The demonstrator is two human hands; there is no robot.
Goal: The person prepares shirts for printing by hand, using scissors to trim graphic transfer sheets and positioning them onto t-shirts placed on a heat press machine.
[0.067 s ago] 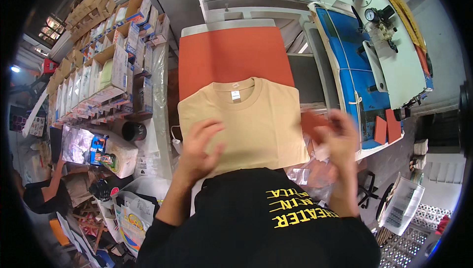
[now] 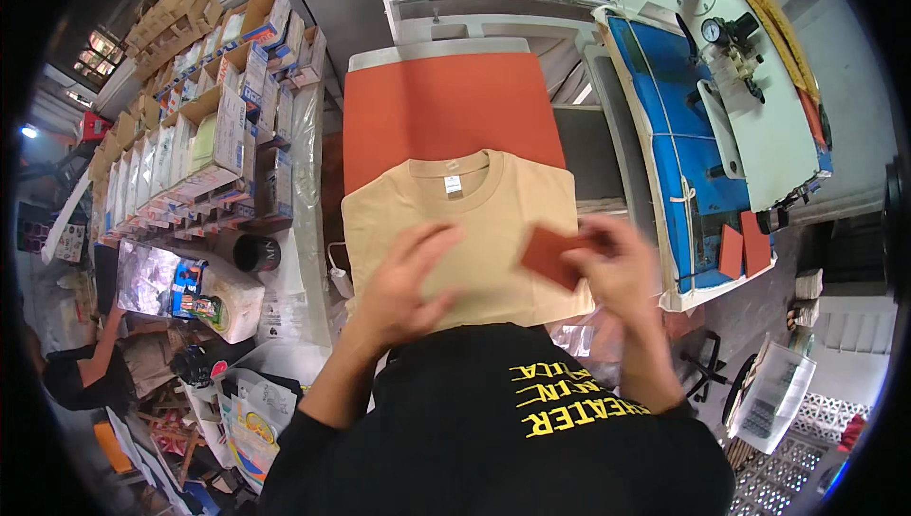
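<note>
Tan cloth forms the folded shirt (image 2: 512,193), which lies flat on the orange pad (image 2: 451,98) with its collar pointing away from the person. Rust-red in colour, the flat block (image 2: 550,258) is pinched between the thumb and fingers of the right hand (image 2: 619,267); it projects from the fingertips toward the left, over the right part of the shirt. Contact between block and cloth cannot be told. The left hand (image 2: 410,286) is over the left part of the shirt, fingers loosely spread and thumb set apart from them; whether it touches the cloth cannot be told. Both hands are blurred. A section of shirt separates the block from the left hand. Beyond the collar, the pad extends to its far edge. To the right, a gap separates the shirt from the blue board (image 2: 664,141), and two red pieces (image 2: 731,250) rest at that board's near end. To the left, the white table (image 2: 306,174) runs alongside, apart from the shirt; the dark mug (image 2: 256,253) stands on that side.
</note>
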